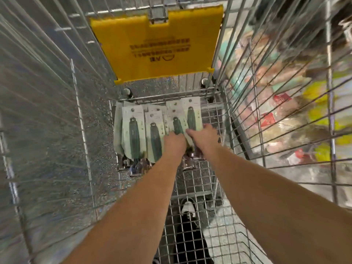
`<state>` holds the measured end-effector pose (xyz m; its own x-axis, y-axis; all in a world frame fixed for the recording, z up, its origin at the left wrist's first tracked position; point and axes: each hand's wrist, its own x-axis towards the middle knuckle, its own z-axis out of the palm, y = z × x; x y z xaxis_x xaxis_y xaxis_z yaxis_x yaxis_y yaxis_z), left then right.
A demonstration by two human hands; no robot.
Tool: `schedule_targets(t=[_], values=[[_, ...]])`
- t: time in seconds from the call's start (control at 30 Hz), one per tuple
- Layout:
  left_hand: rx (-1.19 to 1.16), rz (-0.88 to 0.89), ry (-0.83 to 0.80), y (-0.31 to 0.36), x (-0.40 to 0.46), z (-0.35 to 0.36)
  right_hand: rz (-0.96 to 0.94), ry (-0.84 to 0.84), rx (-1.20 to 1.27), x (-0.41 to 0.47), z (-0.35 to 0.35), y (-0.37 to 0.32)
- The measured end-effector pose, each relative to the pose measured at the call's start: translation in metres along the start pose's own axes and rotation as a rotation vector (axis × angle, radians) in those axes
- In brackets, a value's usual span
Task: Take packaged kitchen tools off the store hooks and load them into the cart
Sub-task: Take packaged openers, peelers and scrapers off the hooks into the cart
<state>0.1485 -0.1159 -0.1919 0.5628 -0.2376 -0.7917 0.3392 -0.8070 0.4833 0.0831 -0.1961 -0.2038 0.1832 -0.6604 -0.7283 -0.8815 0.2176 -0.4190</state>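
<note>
Both arms reach down into the wire cart (213, 111). A row of packaged kitchen tools (144, 134), dark green handles on pale cards with metal ends toward the person, lies on the cart's mesh floor against its far end. The left hand (174, 142) and right hand (204, 136) rest on the rightmost packs; whether their fingers are apart or clamped on a pack I cannot tell. A yellow flap (158, 46) hangs above. Blurred goods (285, 103) show through the right wall.
</note>
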Motion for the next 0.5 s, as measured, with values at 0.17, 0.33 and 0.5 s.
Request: schedule_targets(t=[0.17,0.33,0.5], values=[[-0.059,0.0,0.028,-0.009,-0.008,-0.001,0.036,-0.078,0.103,-0.02,-0.001,0.004],[-0.168,-0.032,-0.008,-0.021,-0.031,-0.005,0.022,-0.126,0.224,-0.043,-0.005,0.018],[-0.171,0.014,-0.038,-0.027,-0.067,-0.018,0.037,-0.152,0.355,-0.097,-0.017,0.04]])
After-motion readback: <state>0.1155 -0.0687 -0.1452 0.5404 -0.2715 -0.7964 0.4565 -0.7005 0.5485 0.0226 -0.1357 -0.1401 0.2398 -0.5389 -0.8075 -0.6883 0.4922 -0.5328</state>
